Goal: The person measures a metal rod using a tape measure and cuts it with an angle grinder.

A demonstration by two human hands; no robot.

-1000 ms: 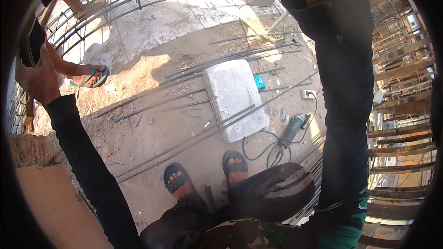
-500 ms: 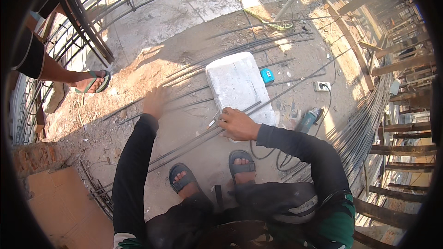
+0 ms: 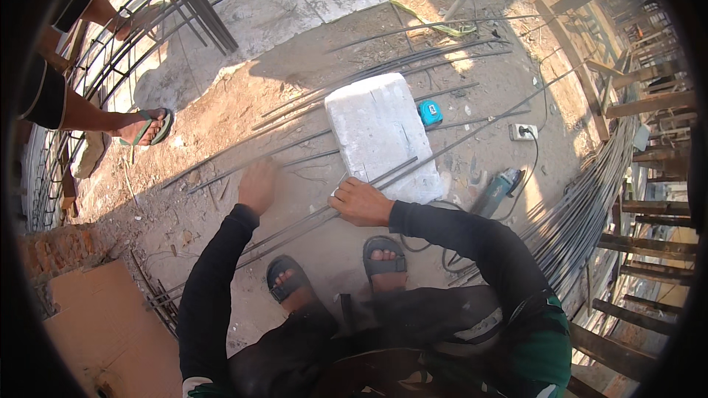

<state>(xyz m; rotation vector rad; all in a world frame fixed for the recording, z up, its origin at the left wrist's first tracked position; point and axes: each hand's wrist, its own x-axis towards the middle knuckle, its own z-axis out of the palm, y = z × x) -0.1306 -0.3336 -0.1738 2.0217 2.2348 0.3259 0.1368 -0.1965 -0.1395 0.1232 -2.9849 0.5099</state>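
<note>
Two thin steel rods [image 3: 295, 231] run slantwise in front of me, their far ends lying over a white block [image 3: 375, 119]. My right hand [image 3: 361, 203] is closed round the rods at the block's near left corner. A short white stick-like piece [image 3: 341, 180] shows at its fingertips; whether the fingers hold it is unclear. To the left, my left hand [image 3: 258, 186] hovers over the ground, apart from these rods. Motion smears its fingers. A blue tape measure [image 3: 429, 113] sits against the block's right side.
An angle grinder [image 3: 498, 190] with a cable lies right of the block, near a white socket box [image 3: 523, 132]. Bundled rods [image 3: 557, 228] spread at right. More rods [image 3: 398, 66] lie beyond the block. A person's sandalled foot [image 3: 145, 128] stands at left; cardboard [image 3: 110, 324] lies lower left.
My left hand has moved slightly right. My right hand has shifted a little left along the rods. The upright bundle of bars at upper left has moved right and away.
</note>
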